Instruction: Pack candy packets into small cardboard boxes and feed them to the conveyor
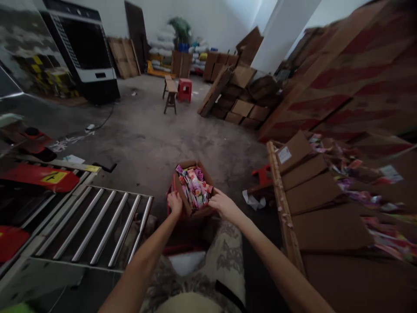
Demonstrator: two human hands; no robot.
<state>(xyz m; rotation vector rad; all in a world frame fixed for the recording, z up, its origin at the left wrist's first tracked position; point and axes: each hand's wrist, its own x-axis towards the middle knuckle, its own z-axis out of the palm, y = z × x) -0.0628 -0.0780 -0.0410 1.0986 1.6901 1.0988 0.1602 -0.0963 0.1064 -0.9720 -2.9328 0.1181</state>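
Note:
A small open cardboard box (184,198) full of colourful snack packets (194,186) sits low in front of me, on a red crate or stool. My left hand (175,202) grips the box's left wall. My right hand (220,203) holds its right near corner, fingers touching the packets at the rim. Both arms reach forward over my patterned trousers.
A metal roller conveyor (104,226) lies to the left. A wooden table (283,208) with flat cardboard sheets and loose packets stands at the right. Stacked cartons (244,100), a wooden stool (170,95) and a red stool (184,89) stand across the concrete floor.

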